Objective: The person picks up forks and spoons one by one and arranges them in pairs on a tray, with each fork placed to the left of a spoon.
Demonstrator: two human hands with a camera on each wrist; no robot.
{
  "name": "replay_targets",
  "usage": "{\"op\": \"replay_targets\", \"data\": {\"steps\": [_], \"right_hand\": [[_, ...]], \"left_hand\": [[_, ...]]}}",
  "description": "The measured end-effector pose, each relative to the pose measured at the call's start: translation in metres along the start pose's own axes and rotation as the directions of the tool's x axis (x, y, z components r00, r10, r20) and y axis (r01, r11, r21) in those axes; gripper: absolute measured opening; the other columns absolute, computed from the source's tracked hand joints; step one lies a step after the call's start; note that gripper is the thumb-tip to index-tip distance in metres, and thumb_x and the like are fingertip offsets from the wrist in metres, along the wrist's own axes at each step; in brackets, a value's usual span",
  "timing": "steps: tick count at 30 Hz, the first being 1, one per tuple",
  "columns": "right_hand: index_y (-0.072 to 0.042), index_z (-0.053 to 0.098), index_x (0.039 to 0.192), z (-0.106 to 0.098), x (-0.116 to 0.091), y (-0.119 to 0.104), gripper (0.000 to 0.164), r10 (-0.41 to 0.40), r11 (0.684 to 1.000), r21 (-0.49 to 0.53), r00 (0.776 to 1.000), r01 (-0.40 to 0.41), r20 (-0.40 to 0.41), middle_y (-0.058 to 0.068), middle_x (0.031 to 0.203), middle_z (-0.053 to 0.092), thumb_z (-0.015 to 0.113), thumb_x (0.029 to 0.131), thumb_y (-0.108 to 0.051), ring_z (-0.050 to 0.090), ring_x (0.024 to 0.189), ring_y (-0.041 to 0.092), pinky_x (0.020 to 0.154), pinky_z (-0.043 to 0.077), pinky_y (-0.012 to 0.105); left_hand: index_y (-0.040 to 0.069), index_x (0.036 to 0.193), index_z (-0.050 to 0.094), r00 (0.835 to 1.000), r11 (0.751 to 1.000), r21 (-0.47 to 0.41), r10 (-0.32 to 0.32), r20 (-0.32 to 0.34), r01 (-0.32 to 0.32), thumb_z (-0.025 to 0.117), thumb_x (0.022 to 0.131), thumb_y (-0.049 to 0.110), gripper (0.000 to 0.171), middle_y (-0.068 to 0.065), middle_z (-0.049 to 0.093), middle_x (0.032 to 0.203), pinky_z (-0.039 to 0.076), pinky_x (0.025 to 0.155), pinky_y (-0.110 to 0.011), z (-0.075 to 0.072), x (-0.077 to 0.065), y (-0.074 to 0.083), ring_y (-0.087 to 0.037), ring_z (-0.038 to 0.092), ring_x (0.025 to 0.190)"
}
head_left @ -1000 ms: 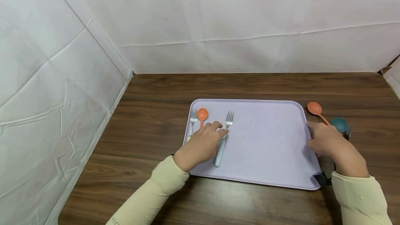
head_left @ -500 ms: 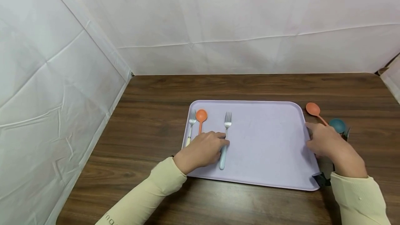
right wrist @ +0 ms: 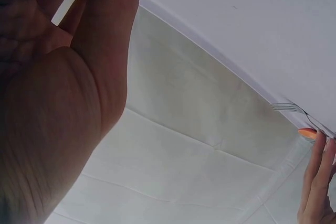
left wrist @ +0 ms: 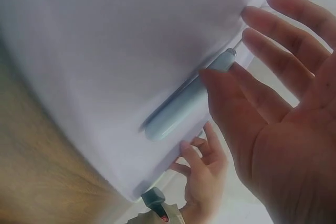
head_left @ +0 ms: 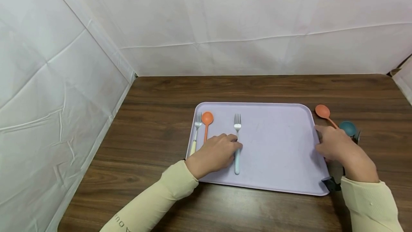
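A fork (head_left: 237,124) with a light blue handle lies nearly upright in the head view, tines away from me, on the lilac tray (head_left: 276,146). My left hand (head_left: 216,153) pinches its handle between thumb and index finger; the left wrist view shows the other fingers spread above the tray. Left of it lie an orange spoon (head_left: 207,118) and a second fork (head_left: 197,121) with a cream handle, both lower ends partly covered by that hand. At the tray's right rim rests my right hand (head_left: 336,146), fingers relaxed along the edge.
On the wooden table (head_left: 154,117) right of the tray lie another orange spoon (head_left: 323,111), a teal spoon-like bowl (head_left: 348,128) and a metal-tipped utensil (head_left: 358,136). A black clip-like piece (head_left: 330,184) sits at the tray's near right corner. White sheeting (head_left: 244,56) borders the back and left.
My left hand has moved right with the blue-handled fork, which has turned from slanted to nearly straight. The spoon and cream-handled fork are now less covered. My right hand has stayed put.
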State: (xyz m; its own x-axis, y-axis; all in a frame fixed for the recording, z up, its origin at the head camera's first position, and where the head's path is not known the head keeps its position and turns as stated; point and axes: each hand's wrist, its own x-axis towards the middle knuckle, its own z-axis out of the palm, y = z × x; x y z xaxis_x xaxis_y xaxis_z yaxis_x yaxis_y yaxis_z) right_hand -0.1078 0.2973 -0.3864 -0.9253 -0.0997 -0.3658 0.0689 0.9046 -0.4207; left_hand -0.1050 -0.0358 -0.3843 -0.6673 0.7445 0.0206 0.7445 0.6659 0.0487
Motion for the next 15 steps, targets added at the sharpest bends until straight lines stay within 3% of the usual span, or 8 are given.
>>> {"op": "replay_targets", "data": {"steps": [8, 15], "right_hand": [[0.018, 0.025, 0.134, 0.000, 0.003, -0.001, 0.068, 0.017, 1.000, 0.012, 1.000, -0.017, 0.014, 0.010, 0.066, 0.051, 0.053, 0.075, -0.001, 0.055, 0.046, 0.014, 0.045, 0.046, 0.032], [0.018, 0.025, 0.134, 0.000, 0.003, 0.001, 0.069, 0.012, 1.000, 0.014, 1.000, -0.012, 0.010, 0.010, 0.068, 0.051, 0.052, 0.074, -0.001, 0.055, 0.046, 0.014, 0.045, 0.047, 0.032]], "left_hand": [[0.015, 0.106, 0.068, 0.998, 0.998, -0.060, -0.018, -0.055, 0.015, 0.060, 0.081, 0.007, 0.028, -0.003, 0.061, 0.101, 0.049, 0.061, -0.029, 0.001, -0.003, -0.005, -0.017, 0.059, 0.078], [0.013, 0.107, 0.067, 0.995, 0.998, -0.056, -0.044, -0.090, 0.039, 0.062, 0.079, 0.013, 0.028, -0.004, 0.060, 0.095, 0.048, 0.058, -0.029, -0.001, -0.008, -0.011, -0.016, 0.056, 0.075]]}}
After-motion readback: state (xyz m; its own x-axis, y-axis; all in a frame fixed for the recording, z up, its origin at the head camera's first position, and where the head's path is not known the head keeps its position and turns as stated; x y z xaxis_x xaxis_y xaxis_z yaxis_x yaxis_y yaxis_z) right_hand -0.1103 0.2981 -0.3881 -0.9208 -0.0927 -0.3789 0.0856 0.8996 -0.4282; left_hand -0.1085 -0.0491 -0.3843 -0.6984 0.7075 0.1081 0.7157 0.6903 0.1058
